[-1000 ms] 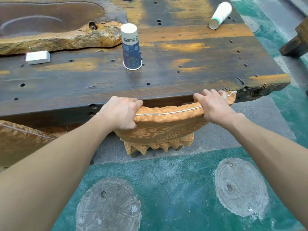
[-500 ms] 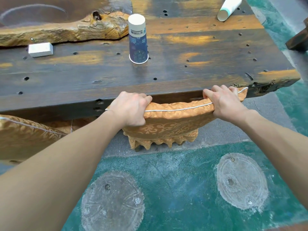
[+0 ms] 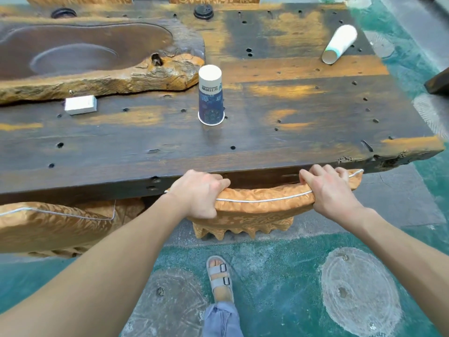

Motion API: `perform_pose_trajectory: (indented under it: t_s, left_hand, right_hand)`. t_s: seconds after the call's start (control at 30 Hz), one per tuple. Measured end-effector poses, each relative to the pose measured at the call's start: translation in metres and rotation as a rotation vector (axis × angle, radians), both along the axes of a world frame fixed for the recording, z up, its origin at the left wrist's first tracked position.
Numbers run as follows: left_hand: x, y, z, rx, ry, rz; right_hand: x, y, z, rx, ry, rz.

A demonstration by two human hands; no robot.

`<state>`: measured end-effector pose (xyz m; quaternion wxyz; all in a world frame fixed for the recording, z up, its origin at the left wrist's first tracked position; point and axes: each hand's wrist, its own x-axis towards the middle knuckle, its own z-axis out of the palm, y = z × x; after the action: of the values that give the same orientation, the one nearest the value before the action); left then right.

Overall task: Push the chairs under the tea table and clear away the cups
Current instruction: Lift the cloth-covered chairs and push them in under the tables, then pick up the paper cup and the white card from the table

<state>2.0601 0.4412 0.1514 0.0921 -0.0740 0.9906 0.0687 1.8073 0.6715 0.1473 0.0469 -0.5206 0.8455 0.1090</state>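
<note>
A chair with a gold patterned cushion (image 3: 262,210) sits mostly under the near edge of the dark wooden tea table (image 3: 267,147). My left hand (image 3: 199,193) grips the cushion's left end and my right hand (image 3: 328,190) grips its right end, fingers curled over the top. A blue and white paper cup (image 3: 210,94) stands upside down in the middle of the table. A white paper cup (image 3: 339,44) lies on its side at the far right. A second gold cushioned chair (image 3: 53,227) stands at the left, partly under the table.
A carved wooden tea tray (image 3: 97,57) fills the table's far left, with a small white box (image 3: 81,104) in front of it. A black lid (image 3: 203,12) lies at the far edge. My sandalled foot (image 3: 220,278) stands on the green floor. More cushioned chairs show beyond the table.
The chair has slid further under the table with both hands still gripping it. The view has tilted and my foot has come into sight.
</note>
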Motion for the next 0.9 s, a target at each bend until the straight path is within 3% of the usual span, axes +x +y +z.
perform_pose_trajectory:
  t_s: [0.13, 0.23, 0.4, 0.57, 0.73, 0.83, 0.9]
  left_hand:
    - [-0.012, -0.011, 0.005, 0.131, -0.114, -0.061]
    - [-0.005, -0.007, 0.009, 0.163, -0.100, -0.014]
    - [0.028, 0.012, 0.008, 0.090, -0.067, 0.284]
    - [0.030, 0.009, 0.039, 0.408, -0.192, 0.483]
    - [0.023, -0.015, 0.077, 0.913, -0.067, 0.890]
    - [0.024, -0.026, 0.093, 1.040, -0.039, 1.028]
    - [0.030, -0.029, 0.103, 1.062, -0.024, 1.067]
  right_hand:
    - [0.001, -0.007, 0.007, 0.122, -0.031, -0.015]
    - [0.002, -0.014, 0.015, 0.231, -0.059, 0.015]
    - [0.004, -0.014, 0.017, 0.325, -0.106, -0.020]
    - [0.006, -0.019, 0.030, 0.374, -0.178, -0.038]
    - [0.004, -0.034, 0.055, 0.372, -0.539, -0.062]
    - [0.008, -0.057, 0.072, 0.258, -0.929, -0.113]
    - [0.017, -0.086, 0.077, 0.129, -0.904, -0.065]
